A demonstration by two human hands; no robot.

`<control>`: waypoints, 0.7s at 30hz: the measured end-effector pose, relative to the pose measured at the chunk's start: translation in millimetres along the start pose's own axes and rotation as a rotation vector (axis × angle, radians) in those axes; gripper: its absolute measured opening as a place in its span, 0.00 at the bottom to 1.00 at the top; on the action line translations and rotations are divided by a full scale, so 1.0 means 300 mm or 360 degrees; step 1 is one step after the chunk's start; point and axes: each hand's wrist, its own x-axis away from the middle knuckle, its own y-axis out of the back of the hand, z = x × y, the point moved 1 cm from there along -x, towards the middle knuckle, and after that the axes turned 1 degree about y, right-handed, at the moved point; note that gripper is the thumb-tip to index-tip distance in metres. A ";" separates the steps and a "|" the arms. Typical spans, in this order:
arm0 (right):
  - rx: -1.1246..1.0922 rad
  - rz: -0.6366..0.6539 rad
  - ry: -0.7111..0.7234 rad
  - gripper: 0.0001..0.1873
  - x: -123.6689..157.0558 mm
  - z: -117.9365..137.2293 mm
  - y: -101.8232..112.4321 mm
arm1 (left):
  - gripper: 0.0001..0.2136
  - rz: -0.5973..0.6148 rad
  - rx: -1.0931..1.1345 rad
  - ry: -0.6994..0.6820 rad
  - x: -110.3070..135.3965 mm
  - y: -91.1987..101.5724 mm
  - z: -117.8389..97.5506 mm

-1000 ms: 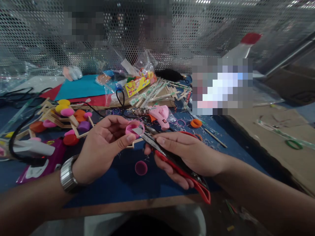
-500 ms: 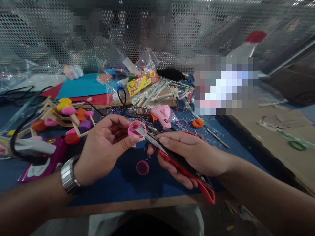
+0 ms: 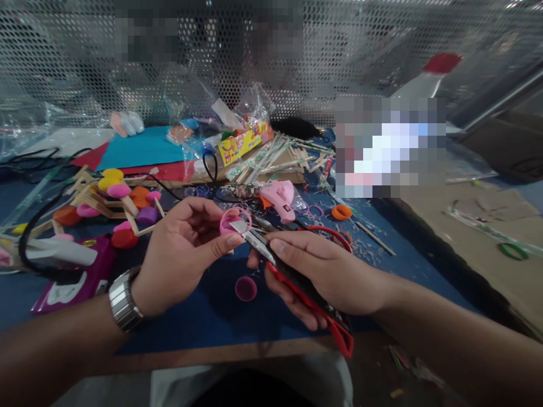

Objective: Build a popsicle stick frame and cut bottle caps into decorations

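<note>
My left hand [image 3: 180,254], with a metal watch on its wrist, pinches a pink plastic bottle cap [image 3: 235,220] between thumb and fingers above the blue mat [image 3: 212,316]. My right hand [image 3: 322,271] grips a red and black utility knife [image 3: 309,294]. The knife's blade tip [image 3: 240,227] rests inside the cap's rim. A loose purple cap disc [image 3: 245,288] lies on the mat just below both hands.
A stick frame with coloured caps [image 3: 114,198] sits at left beside a black cable. A pink glue gun [image 3: 278,198], bundled wooden sticks [image 3: 271,155], a yellow box [image 3: 240,144], an orange ring [image 3: 341,212] and cardboard [image 3: 475,226] surround the hands. A perforated metal screen stands behind.
My right hand and the knife have drawn slightly left and nearer to me; the blade stays in the pink cap. My left hand has hardly moved.
</note>
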 end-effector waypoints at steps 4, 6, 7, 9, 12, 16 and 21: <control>0.0075 -0.0037 0.0018 0.19 0.000 0.002 -0.007 | 0.17 -0.0011 -0.0032 -0.0005 0.003 -0.001 -0.001; 0.0111 -0.0049 0.0025 0.19 0.002 0.003 -0.013 | 0.16 -0.0016 -0.0047 -0.0030 0.003 -0.003 -0.001; 0.0139 -0.0055 0.0040 0.19 0.004 0.002 -0.016 | 0.16 -0.0023 -0.0058 -0.0040 0.003 -0.004 -0.001; 0.0194 -0.0070 0.0088 0.19 0.006 0.001 -0.023 | 0.17 -0.0032 -0.0082 -0.0059 0.003 -0.006 -0.001; 0.0193 -0.0080 0.0143 0.18 0.008 -0.002 -0.026 | 0.17 -0.0015 -0.0116 -0.0075 0.005 -0.008 -0.003; 0.0066 -0.0048 0.0141 0.18 0.004 0.001 -0.013 | 0.18 0.0041 -0.0061 -0.0068 0.008 -0.005 -0.001; -0.0097 0.0020 0.0104 0.17 -0.008 0.008 0.008 | 0.15 0.0135 0.0102 -0.0023 0.011 0.002 0.006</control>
